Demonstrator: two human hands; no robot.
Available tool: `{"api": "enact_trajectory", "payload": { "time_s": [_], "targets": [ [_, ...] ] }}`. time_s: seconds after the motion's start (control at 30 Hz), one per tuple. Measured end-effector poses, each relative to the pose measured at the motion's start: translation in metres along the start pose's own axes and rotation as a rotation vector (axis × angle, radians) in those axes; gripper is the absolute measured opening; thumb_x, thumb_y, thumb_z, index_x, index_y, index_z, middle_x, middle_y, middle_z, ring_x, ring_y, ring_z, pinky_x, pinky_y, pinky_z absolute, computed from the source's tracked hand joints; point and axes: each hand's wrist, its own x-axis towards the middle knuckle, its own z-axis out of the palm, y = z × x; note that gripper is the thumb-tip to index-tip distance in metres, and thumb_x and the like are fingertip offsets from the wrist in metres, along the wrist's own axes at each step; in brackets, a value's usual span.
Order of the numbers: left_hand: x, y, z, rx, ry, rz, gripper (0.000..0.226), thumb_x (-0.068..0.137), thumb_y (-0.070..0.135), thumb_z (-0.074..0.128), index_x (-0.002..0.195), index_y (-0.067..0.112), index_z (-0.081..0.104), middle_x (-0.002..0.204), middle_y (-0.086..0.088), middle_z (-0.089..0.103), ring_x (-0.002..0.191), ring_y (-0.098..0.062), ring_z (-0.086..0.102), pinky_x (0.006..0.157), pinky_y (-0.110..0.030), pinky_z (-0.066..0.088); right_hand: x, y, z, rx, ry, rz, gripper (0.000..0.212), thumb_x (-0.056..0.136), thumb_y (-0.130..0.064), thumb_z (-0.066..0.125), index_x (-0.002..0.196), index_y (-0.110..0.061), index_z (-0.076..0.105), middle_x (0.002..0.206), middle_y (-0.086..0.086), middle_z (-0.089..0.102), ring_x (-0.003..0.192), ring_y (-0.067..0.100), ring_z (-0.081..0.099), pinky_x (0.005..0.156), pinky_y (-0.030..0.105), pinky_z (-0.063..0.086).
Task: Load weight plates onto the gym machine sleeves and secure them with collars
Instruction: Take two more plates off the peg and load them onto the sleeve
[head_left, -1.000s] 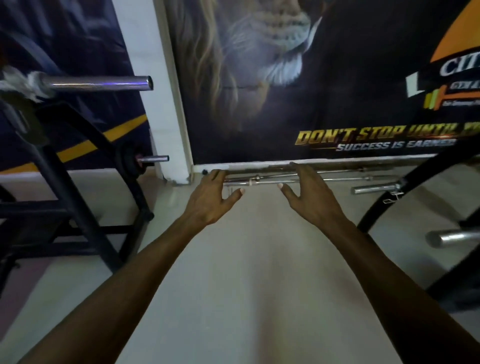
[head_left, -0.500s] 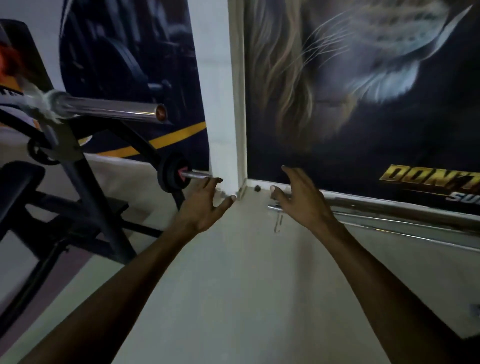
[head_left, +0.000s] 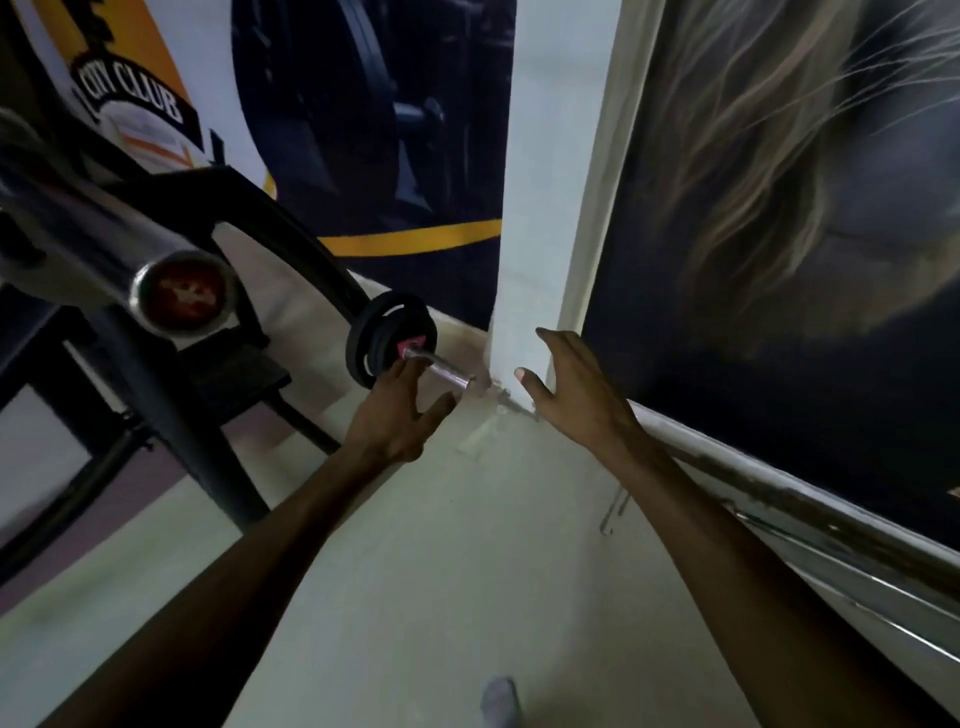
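Glossy chrome metal sleeve (head_left: 441, 366), matt black plates (head_left: 387, 343), smooth pale floor (head_left: 441, 571)

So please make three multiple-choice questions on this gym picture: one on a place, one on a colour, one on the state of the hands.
1. Where are the small black plates?
A. on the low thin sleeve by the white pillar
B. flat on the floor
C. in the right hand

2. What colour is the tag at the plates' hub?
A. green
B. pink-red
C. white

3. How are the two hands?
A. both closed on a collar
B. both open and empty
C. left holds a plate

Answers: 1 A, the plates sit upright on the low sleeve. 2 B, the tag looks pink-red. 3 B, the left hand and right hand have spread fingers, holding nothing.
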Motion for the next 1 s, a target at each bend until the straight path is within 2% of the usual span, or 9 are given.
{"api": "enact_trajectory", "payload": {
  "time_s": [0.1,0.23,0.43,0.53,0.6,0.7,0.83,0.93,1.0],
  "targets": [
    [0.062,-0.023,0.007,-0.018,0.016,-0.086,0.077,0.089,0.067,0.049,0.148,0.018,0.045,0.15,-0.009,0.049,0.124,-0.03,0.061,0.096,-0.052,0.057,0.075,0.018,0.025,0.004,-0.056,-0.057,0.06,0.098,-0.038,0.061,0.148,-0.01,0.044,0.145,0.008,0.051,0.134,0.026,0.049,0.104,0.034,0.043],
    [0.125,-0.056,0.018,-0.052,0.083,-0.179,0.051,0.097,0.05,0.062,0.135,0.018,0.054,0.135,-0.008,0.058,0.108,-0.025,0.065,0.088,-0.047,0.059,0.157,0.038,0.059,0.013,-0.147,-0.094,0.061,0.098,-0.04,0.061,0.149,-0.012,0.042,0.148,0.007,0.049,0.136,0.023,0.048,0.099,0.028,0.043],
    [0.19,-0.098,0.04,-0.07,0.153,-0.328,0.054,0.098,0.048,0.063,0.141,0.017,0.052,0.136,-0.01,0.059,0.101,-0.013,0.056,0.086,-0.031,0.049,0.261,0.067,0.124,0.07,-0.269,-0.152,0.06,0.098,-0.039,0.062,0.148,-0.013,0.042,0.149,0.007,0.048,0.138,0.025,0.046,0.103,0.041,0.048],
    [0.222,-0.123,0.054,-0.073,0.159,-0.42,0.053,0.098,0.048,0.063,0.139,0.016,0.054,0.133,-0.009,0.06,0.092,-0.01,0.056,0.082,-0.028,0.045,0.309,0.085,0.161,0.093,-0.347,-0.185,0.059,0.098,-0.036,0.062,0.148,-0.011,0.042,0.151,0.008,0.046,0.141,0.025,0.042,0.105,0.04,0.046],
    [0.244,-0.14,0.063,-0.09,0.157,-0.49,0.052,0.097,0.051,0.063,0.136,0.017,0.055,0.131,-0.01,0.061,0.103,-0.021,0.063,0.085,-0.033,0.05,0.34,0.099,0.187,0.125,-0.389,-0.197,0.057,0.097,-0.033,0.062,0.146,-0.011,0.044,0.149,0.008,0.046,0.139,0.027,0.043,0.105,0.041,0.046],
    [0.279,-0.159,0.08,-0.102,0.168,-0.619,0.053,0.097,0.047,0.065,0.139,0.016,0.053,0.14,-0.013,0.058,0.124,-0.031,0.057,0.099,-0.04,0.05,0.385,0.117,0.227,0.158,-0.508,-0.213,0.054,0.096,-0.03,0.062,0.145,-0.014,0.044,0.147,0.007,0.046,0.137,0.026,0.045,0.102,0.041,0.049],
    [0.313,-0.182,0.108,-0.175,0.179,-0.723,0.046,0.098,0.034,0.067,0.136,0.011,0.054,0.134,-0.012,0.061,0.12,-0.027,0.059,0.091,-0.028,0.045,0.423,0.138,0.283,0.188,-0.613,-0.218,0.056,0.095,-0.031,0.064,0.145,-0.012,0.045,0.143,0.01,0.05,0.134,0.029,0.047,0.105,0.046,0.048],
    [0.34,-0.204,0.133,-0.223,0.188,-0.78,0.038,0.099,0.016,0.067,0.131,0.003,0.053,0.121,-0.008,0.058,0.098,-0.011,0.056,0.076,-0.007,0.042,0.45,0.158,0.336,0.212,-0.68,-0.21,0.061,0.095,-0.033,0.064,0.147,-0.01,0.043,0.147,0.013,0.048,0.137,0.03,0.045,0.11,0.043,0.045],
    [0.351,-0.22,0.149,-0.229,0.208,-0.814,0.041,0.098,0.012,0.068,0.133,0.0,0.051,0.123,-0.011,0.057,0.103,-0.014,0.059,0.077,-0.009,0.042,0.461,0.169,0.365,0.242,-0.708,-0.196,0.066,0.095,-0.031,0.065,0.151,-0.011,0.037,0.153,0.012,0.041,0.141,0.03,0.041,0.111,0.041,0.043]
  ]
}}
